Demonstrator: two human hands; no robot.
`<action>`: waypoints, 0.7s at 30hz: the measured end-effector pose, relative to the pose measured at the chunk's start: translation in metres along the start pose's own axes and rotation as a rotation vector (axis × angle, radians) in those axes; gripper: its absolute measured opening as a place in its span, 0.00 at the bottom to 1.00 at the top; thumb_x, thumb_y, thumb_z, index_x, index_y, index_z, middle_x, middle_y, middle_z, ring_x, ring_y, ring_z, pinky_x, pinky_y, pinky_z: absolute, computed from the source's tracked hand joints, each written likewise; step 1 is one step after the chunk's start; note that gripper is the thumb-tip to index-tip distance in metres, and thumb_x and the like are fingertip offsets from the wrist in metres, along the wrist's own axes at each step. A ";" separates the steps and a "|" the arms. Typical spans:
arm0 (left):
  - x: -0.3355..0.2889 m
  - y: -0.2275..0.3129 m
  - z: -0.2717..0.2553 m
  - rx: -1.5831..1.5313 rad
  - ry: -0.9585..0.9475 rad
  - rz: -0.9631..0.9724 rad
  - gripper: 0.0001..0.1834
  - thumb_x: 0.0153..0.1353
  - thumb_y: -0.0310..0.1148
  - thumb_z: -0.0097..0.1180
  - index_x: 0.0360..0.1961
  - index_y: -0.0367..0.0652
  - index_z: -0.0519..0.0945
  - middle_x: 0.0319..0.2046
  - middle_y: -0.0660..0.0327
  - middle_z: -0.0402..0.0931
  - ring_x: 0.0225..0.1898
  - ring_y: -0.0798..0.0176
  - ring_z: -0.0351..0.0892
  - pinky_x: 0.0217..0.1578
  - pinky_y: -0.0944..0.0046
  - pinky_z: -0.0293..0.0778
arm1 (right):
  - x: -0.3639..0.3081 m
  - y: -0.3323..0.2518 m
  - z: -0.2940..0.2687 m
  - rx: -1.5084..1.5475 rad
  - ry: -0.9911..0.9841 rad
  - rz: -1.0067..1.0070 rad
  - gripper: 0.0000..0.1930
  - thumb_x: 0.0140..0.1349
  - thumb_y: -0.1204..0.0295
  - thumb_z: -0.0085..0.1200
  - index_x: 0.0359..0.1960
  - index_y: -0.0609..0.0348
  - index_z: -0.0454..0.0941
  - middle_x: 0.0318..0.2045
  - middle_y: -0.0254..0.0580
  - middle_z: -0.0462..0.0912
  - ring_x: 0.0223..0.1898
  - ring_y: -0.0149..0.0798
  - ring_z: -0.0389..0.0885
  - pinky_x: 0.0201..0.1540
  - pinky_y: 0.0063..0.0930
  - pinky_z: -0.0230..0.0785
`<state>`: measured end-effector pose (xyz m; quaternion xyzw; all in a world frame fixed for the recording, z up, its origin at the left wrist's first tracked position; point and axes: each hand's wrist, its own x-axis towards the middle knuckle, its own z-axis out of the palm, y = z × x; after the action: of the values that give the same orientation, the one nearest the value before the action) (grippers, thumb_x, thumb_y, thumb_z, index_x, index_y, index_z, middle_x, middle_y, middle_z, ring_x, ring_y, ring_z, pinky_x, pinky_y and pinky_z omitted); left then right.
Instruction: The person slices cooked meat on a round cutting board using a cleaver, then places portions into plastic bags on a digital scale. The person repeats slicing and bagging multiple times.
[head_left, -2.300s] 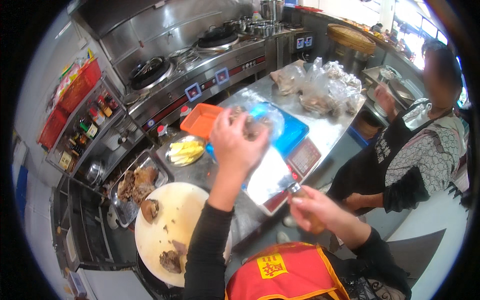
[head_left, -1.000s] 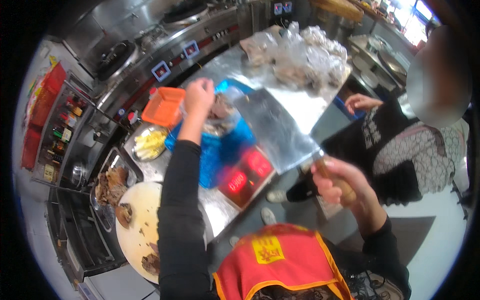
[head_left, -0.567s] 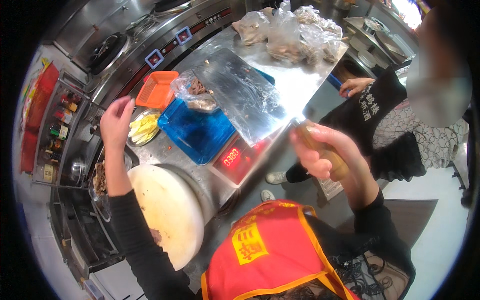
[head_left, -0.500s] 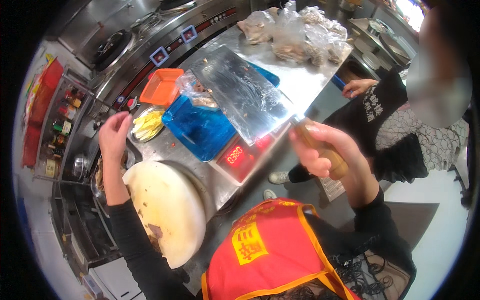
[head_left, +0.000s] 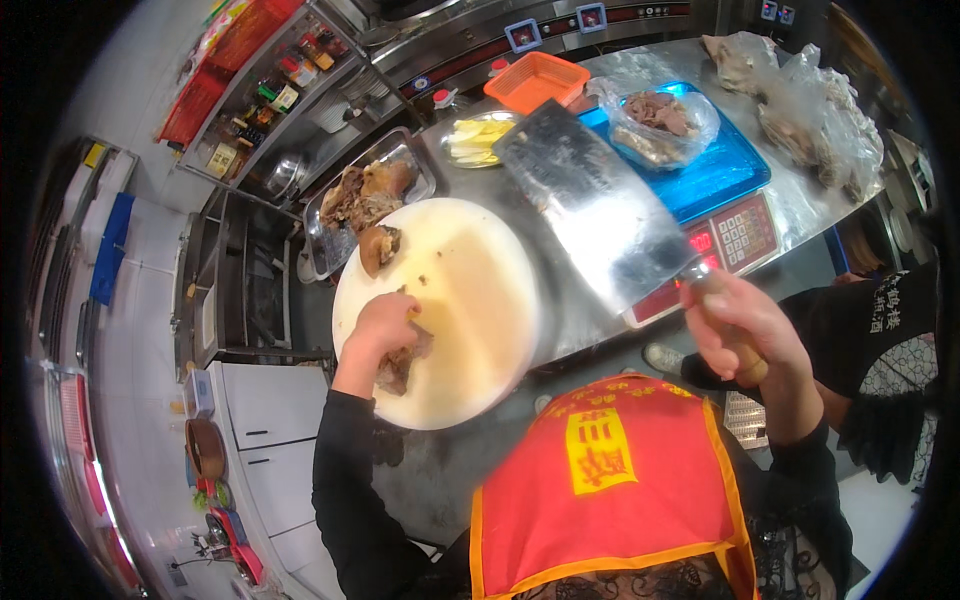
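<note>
Left hand [head_left: 378,330], earlier raised beside oval metal plate of yellow strips [head_left: 447,152], now down on round cream chopping board [head_left: 480,300]. Right hand [head_left: 738,325] still wrapped round wooden handle of broad steel cleaver [head_left: 600,205]; blade screens part of blue plastic tray [head_left: 735,175] bearing clear bag of brown meat [head_left: 700,140]. Brown meat piece [head_left: 395,372] on board, touching left hand's half-curled fingers; can't tell if gripped.

Orange basket [head_left: 538,84] near blue-framed panels [head_left: 523,36] on a steel front [head_left: 650,30], bottles [head_left: 280,97] below red crates [head_left: 255,36], white cabinet [head_left: 285,482] — round brown container [head_left: 205,447] beside it, co-worker's black apron [head_left: 852,322] at right.
</note>
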<state>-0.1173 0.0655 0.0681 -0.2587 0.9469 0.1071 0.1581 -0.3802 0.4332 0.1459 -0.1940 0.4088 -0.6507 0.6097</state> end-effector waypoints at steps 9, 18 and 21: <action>-0.009 -0.023 0.032 -0.079 0.332 0.120 0.05 0.35 0.27 0.58 0.19 0.46 0.76 0.23 0.57 0.73 0.31 0.52 0.74 0.32 0.57 0.69 | 0.051 0.026 0.024 -0.222 0.026 0.169 0.11 0.58 0.66 0.50 0.33 0.59 0.63 0.19 0.35 0.71 0.15 0.26 0.69 0.17 0.17 0.63; -0.008 0.034 -0.032 0.208 -0.539 -0.209 0.19 0.63 0.34 0.43 0.54 0.41 0.65 0.48 0.57 0.69 0.49 0.62 0.69 0.48 0.61 0.67 | 0.072 0.048 0.038 -0.661 0.121 0.115 0.13 0.56 0.67 0.53 0.36 0.62 0.67 0.20 0.37 0.73 0.17 0.25 0.72 0.17 0.19 0.63; -0.046 0.050 -0.045 -0.953 0.029 0.050 0.21 0.63 0.36 0.44 0.54 0.36 0.65 0.48 0.58 0.69 0.48 0.66 0.68 0.46 0.67 0.67 | 0.092 0.069 0.040 -1.238 0.233 -0.306 0.18 0.45 0.68 0.51 0.39 0.63 0.71 0.32 0.54 0.77 0.37 0.55 0.75 0.38 0.43 0.67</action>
<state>-0.1166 0.1155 0.1325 -0.2812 0.8004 0.5295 0.0058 -0.3234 0.3391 0.0939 -0.4938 0.7397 -0.3910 0.2369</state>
